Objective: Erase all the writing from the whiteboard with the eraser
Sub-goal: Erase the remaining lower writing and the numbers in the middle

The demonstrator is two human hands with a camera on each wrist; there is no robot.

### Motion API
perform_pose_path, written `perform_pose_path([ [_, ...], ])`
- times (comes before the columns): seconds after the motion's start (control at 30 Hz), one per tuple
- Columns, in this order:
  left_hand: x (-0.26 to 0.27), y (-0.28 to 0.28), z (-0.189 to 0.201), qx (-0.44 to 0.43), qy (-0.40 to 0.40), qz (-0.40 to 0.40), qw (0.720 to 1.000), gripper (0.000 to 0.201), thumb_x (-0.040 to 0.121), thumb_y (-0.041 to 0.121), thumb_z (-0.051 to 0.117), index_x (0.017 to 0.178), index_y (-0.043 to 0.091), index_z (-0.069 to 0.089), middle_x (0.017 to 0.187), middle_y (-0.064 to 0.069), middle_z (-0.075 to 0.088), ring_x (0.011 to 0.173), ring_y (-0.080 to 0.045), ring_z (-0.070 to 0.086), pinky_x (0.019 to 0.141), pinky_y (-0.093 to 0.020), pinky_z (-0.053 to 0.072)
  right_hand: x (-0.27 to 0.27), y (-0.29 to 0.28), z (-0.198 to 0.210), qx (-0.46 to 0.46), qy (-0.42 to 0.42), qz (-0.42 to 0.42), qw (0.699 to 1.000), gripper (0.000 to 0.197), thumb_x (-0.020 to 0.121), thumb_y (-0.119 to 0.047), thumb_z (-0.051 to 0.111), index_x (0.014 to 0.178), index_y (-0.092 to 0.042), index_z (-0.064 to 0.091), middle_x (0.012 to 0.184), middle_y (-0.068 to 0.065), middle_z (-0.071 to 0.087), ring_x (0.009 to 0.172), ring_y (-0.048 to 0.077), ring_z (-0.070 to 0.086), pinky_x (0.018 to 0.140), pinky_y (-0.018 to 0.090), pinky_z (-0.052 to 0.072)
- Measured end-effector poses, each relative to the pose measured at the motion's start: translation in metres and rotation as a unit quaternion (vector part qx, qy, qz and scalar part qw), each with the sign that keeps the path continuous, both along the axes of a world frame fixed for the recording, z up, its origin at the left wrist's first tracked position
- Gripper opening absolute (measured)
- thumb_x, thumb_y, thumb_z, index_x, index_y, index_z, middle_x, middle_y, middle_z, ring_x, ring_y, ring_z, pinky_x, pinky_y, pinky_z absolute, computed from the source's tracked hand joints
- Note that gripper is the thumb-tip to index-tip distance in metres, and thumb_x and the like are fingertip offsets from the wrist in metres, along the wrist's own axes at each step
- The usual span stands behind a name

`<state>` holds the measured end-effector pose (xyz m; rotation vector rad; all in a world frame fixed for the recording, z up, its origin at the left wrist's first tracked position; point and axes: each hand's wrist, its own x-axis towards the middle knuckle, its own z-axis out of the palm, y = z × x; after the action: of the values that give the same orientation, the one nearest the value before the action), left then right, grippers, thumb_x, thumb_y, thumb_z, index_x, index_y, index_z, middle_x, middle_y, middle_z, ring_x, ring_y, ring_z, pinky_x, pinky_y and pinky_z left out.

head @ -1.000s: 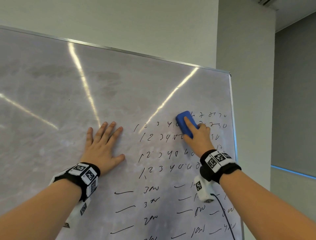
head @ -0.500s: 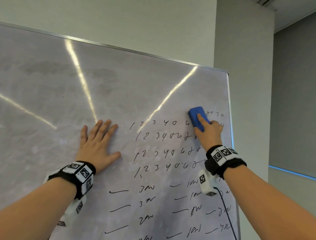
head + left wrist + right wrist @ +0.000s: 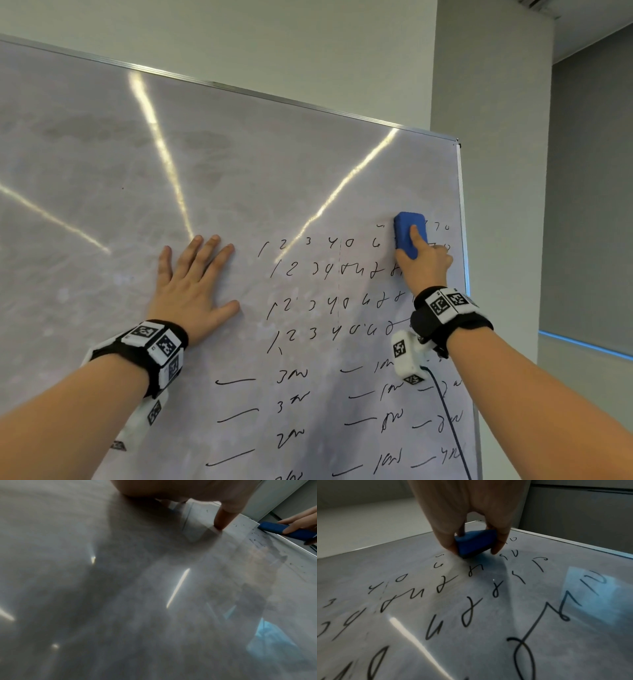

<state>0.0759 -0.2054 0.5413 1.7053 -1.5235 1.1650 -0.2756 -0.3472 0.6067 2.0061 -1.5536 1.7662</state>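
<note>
While the left hand (image 3: 191, 291) lies flat on the whiteboard (image 3: 102, 205) with its fingers straight and spread, the right hand (image 3: 423, 265) grips the blue eraser (image 3: 407, 229) between thumb and fingers, forefinger laid along its back, and presses it against the board near the right edge, on the top row of black writing (image 3: 308, 270). Rows of handwritten numbers and dashes cover the lower right part of the board, below and left of the eraser; the upper and left areas show only grey smears and light streaks.
</note>
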Motion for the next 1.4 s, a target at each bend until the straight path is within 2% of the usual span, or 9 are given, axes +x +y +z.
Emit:
perform_pose_path([
  [0.1,0.000,0.000,0.000,0.002,0.001,0.000,1.000,0.090,0.067,0.066,0.039,0.147,0.026,0.027,0.152,-0.002,0.028,0.142,-0.023,0.014,0.113,-0.049,-0.007,0.000,0.006,-0.012,-0.049,0.040,0.070,0.996,0.057,0.088,-0.023,0.062,0.140,-0.029,0.040,0.107,0.012,0.036,0.111,0.030,0.034,0.093,0.020,0.023],
  [0.3,-0.002,0.002,0.001,0.003,0.006,-0.003,1.000,0.090,0.067,0.066,0.039,0.147,0.026,0.027,0.152,-0.003,0.028,0.141,-0.023,0.014,0.113,-0.046,-0.011,-0.021,0.003,-0.005,0.030,0.008,-0.049,0.998,0.056,0.093,-0.033,0.050,0.145,-0.031,0.029,0.113,0.024,0.040,0.107,0.036,0.036,0.089,0.031,0.030],
  [0.47,-0.002,0.001,0.001,0.003,0.005,0.002,1.000,0.090,0.067,0.065,0.039,0.147,0.026,0.028,0.152,-0.003,0.029,0.141,-0.022,0.015,0.113,-0.047,-0.009,-0.015,0.009,-0.008,-0.018,0.092,0.051,0.994,0.058,0.090,-0.028,0.059,0.143,-0.030,0.035,0.113,0.014,0.036,0.113,0.030,0.032,0.097,0.024,0.024],
  [0.67,-0.002,0.002,0.001,0.006,0.002,-0.003,1.000,0.089,0.068,0.065,0.039,0.147,0.025,0.027,0.152,-0.003,0.029,0.141,-0.023,0.015,0.113,-0.047,-0.009,-0.023,0.005,0.003,0.068,0.011,-0.039,0.997,0.064,0.092,-0.034,0.051,0.148,-0.032,0.020,0.120,0.023,0.036,0.113,0.037,0.035,0.095,0.035,0.033],
  [0.8,-0.001,0.001,0.000,-0.001,-0.001,-0.005,1.000,0.089,0.068,0.065,0.040,0.147,0.025,0.028,0.152,-0.003,0.029,0.141,-0.023,0.015,0.113,-0.047,-0.008,-0.016,0.006,-0.001,-0.003,0.073,0.022,0.997,0.066,0.088,-0.025,0.060,0.146,-0.028,0.029,0.118,0.019,0.035,0.112,0.033,0.033,0.094,0.023,0.026],
  [0.97,-0.001,0.001,0.000,-0.001,-0.005,-0.002,1.000,0.090,0.068,0.065,0.040,0.147,0.025,0.027,0.152,-0.003,0.029,0.141,-0.023,0.015,0.113,-0.048,-0.007,-0.024,0.000,0.014,0.003,-0.034,-0.047,0.998,0.051,0.093,-0.023,0.050,0.142,-0.023,0.037,0.123,0.024,0.035,0.115,0.036,0.031,0.097,0.034,0.032],
  [1.1,-0.002,0.002,0.000,-0.002,-0.006,-0.001,1.000,0.089,0.068,0.065,0.040,0.147,0.025,0.027,0.152,-0.003,0.030,0.141,-0.023,0.016,0.113,-0.048,-0.006,-0.017,0.000,0.009,-0.049,-0.002,0.024,0.999,0.049,0.092,-0.024,0.055,0.139,-0.021,0.043,0.125,0.019,0.036,0.120,0.031,0.029,0.095,0.023,0.024],
  [1.3,-0.001,0.003,0.002,0.003,0.003,-0.010,1.000,0.090,0.067,0.065,0.041,0.147,0.027,0.027,0.152,-0.002,0.030,0.141,-0.022,0.015,0.113,-0.046,-0.008,-0.023,-0.007,0.010,0.006,-0.066,-0.067,0.996,0.050,0.096,-0.027,0.046,0.144,-0.022,0.034,0.125,0.026,0.036,0.117,0.037,0.031,0.093,0.036,0.033],
  [1.4,-0.001,0.004,0.002,0.007,0.010,-0.014,1.000,0.090,0.067,0.066,0.040,0.147,0.028,0.025,0.153,0.000,0.027,0.142,-0.021,0.014,0.114,-0.046,-0.008,-0.018,-0.009,0.007,0.010,-0.089,-0.048,0.995,0.053,0.094,-0.027,0.050,0.144,-0.023,0.034,0.120,0.024,0.037,0.116,0.038,0.034,0.093,0.036,0.035],
])
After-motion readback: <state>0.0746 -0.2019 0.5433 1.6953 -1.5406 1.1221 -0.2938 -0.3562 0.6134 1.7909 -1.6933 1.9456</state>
